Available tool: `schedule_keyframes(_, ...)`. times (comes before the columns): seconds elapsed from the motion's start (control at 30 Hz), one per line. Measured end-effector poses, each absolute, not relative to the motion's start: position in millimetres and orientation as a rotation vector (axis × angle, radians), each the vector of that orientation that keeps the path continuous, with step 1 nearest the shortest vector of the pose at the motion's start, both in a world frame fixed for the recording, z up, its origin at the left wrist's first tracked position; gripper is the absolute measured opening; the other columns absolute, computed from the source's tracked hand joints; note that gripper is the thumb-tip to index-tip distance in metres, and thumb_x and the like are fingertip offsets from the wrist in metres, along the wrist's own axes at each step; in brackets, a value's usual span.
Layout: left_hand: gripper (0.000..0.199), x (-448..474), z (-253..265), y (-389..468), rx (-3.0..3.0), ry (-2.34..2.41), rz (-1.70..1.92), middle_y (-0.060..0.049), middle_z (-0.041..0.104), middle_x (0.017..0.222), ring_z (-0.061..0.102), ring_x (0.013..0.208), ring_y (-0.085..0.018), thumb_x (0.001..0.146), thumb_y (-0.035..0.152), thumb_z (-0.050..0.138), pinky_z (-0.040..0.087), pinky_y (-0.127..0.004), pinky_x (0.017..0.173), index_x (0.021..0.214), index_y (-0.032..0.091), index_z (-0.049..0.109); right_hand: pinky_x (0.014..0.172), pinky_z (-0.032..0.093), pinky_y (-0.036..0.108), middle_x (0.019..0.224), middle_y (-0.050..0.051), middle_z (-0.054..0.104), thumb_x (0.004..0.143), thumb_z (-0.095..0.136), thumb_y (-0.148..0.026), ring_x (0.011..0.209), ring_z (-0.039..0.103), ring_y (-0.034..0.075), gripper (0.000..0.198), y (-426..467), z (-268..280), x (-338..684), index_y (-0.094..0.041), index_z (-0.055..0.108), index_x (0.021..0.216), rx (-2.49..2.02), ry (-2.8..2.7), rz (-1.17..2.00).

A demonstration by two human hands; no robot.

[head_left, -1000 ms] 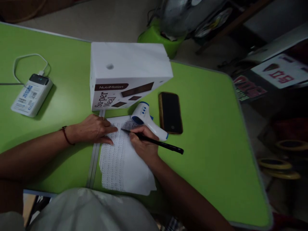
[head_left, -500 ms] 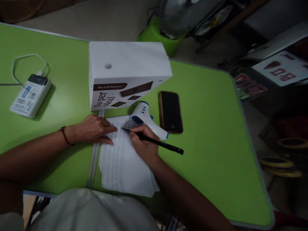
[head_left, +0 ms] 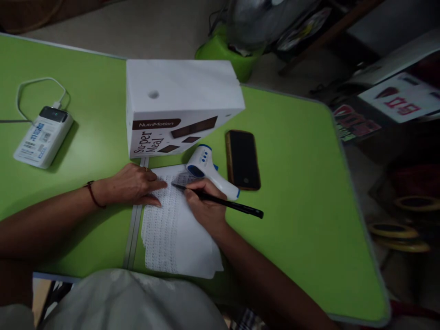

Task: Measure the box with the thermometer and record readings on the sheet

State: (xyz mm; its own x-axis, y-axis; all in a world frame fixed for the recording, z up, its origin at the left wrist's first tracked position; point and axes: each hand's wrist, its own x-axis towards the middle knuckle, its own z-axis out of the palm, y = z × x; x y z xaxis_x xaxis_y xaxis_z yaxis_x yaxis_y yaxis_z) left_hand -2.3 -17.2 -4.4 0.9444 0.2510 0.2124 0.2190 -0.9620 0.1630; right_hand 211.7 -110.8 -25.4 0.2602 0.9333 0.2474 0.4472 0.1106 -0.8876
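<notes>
My right hand [head_left: 206, 205] is closed around a black pen [head_left: 237, 206], its tip at the upper part of a stack of paper sheets [head_left: 194, 247]. Dense rows of small handwriting cover the left side of the top sheet; the right side is blank. My left hand [head_left: 135, 184] lies on the sheets' upper left edge, index finger and thumb stretched out and apart. Just beyond my right hand lies a white and blue infrared thermometer [head_left: 202, 160], partly hidden by the fingers.
A white NutriMotion box [head_left: 182, 87] stands behind the papers. A smartphone [head_left: 243, 159] lies right of the thermometer. On the left is a white power bank [head_left: 43, 137] with a cable [head_left: 37, 80]. The green table [head_left: 309, 206] has a rounded right edge; stools [head_left: 395, 230] stand beyond.
The pen tip has shifted very slightly left on the sheet, and the pen's rear end has risen a little. My left hand rests in the same place.
</notes>
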Motion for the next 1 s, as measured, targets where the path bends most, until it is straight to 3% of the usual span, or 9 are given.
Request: schedule_keyframes(1.0, 0.064, -2.3, -4.0, -17.4, 2.958, 0.372, 0.347, -0.005, 0.071, 0.079, 0.065, 0.066, -0.017, 0.100, 0.068, 0.028, 0.031, -0.029, 0.052, 0.106, 0.017, 0.067, 0.050, 0.045, 0.028, 0.058, -0.005, 0.061, 0.071, 0.060, -0.019, 0.052, 0.054, 0.013, 0.008, -112.4, -26.6, 212.0, -0.025, 0.060, 0.067, -1.517, -1.342, 0.585)
